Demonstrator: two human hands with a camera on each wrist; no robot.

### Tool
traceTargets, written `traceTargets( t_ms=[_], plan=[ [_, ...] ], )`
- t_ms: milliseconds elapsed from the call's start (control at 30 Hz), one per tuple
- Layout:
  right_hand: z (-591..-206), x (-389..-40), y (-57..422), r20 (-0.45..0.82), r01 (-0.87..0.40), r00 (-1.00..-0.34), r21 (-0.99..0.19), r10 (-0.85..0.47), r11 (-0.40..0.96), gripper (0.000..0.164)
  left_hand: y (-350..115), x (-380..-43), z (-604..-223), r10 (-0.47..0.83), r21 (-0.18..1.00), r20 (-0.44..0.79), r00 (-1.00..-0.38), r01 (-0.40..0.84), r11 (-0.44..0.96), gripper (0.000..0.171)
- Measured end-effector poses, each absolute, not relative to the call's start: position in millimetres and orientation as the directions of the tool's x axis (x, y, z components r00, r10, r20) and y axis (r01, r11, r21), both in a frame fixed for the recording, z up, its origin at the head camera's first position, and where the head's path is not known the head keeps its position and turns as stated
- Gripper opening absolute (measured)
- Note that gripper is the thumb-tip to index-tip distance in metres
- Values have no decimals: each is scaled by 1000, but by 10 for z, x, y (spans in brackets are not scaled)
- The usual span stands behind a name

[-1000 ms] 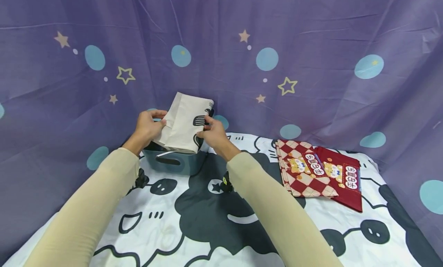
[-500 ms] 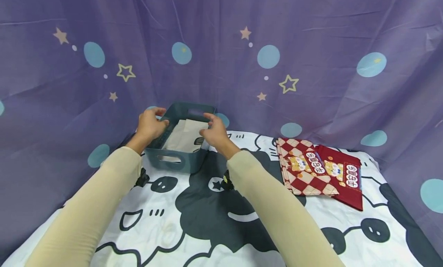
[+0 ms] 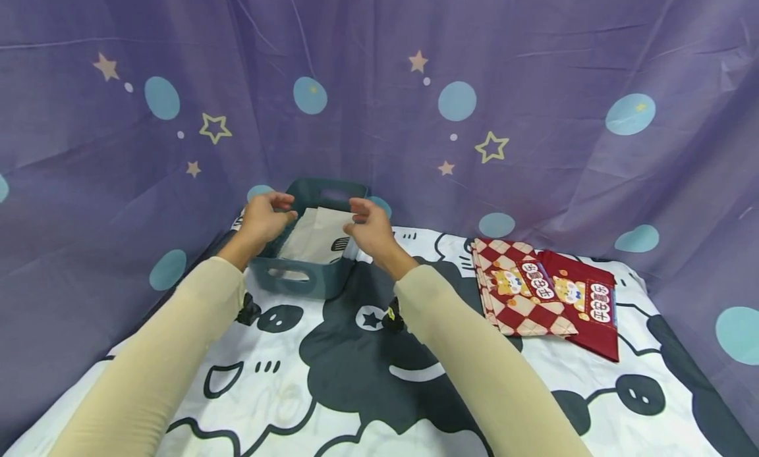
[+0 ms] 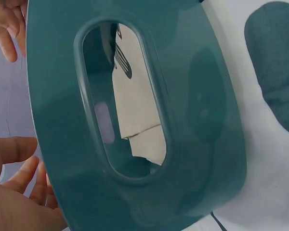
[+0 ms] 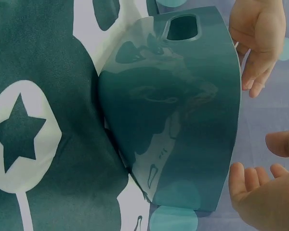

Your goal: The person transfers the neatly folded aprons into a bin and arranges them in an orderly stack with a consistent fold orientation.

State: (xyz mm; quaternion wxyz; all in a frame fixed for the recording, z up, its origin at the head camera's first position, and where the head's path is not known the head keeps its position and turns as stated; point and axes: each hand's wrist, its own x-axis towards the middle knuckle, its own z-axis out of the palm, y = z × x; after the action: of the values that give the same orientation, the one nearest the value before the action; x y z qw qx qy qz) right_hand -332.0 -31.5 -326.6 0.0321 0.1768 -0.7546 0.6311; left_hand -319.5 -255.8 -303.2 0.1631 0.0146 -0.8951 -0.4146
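A folded cream cloth with black printing lies inside a dark teal plastic bin that has oval handle holes. Through the near handle hole in the left wrist view, part of the cloth shows. My left hand hovers over the bin's left side, fingers relaxed and holding nothing. Above the right rim is my right hand, thumb and fingers apart, likewise with nothing in it. In the right wrist view, the right hand appears beyond the bin's rim, with the left hand opposite.
To the right lie a folded red-and-cream checked cloth and, partly under it, a plain red one, both with cartoon labels. A black-and-white cartoon sheet covers the surface. A purple curtain hangs behind the bin.
One second ago both hands held the cream cloth above the bin. Half a second ago it lay inside, released. Since then my left hand has shifted slightly right.
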Motion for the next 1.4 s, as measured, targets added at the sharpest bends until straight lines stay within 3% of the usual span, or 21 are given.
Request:
traceTargets(
  t_ms=[433,767,1400],
  plan=[
    [-3292,-3240,-119,312,-350,-920,-926,-236,142,54,-2396,-3168,-3091,-113,775,234,-966,115,621,42],
    [-3361,-3243,125,349,-392,-902,-910,-255,139,55,-2097,-3119,-3074,-76,787,276,-958,180,590,39],
    [-3477,-3145,652,393,-419,-904,-892,-168,168,51,-1516,-3023,-3080,31,846,293,-956,274,457,36]
  ],
)
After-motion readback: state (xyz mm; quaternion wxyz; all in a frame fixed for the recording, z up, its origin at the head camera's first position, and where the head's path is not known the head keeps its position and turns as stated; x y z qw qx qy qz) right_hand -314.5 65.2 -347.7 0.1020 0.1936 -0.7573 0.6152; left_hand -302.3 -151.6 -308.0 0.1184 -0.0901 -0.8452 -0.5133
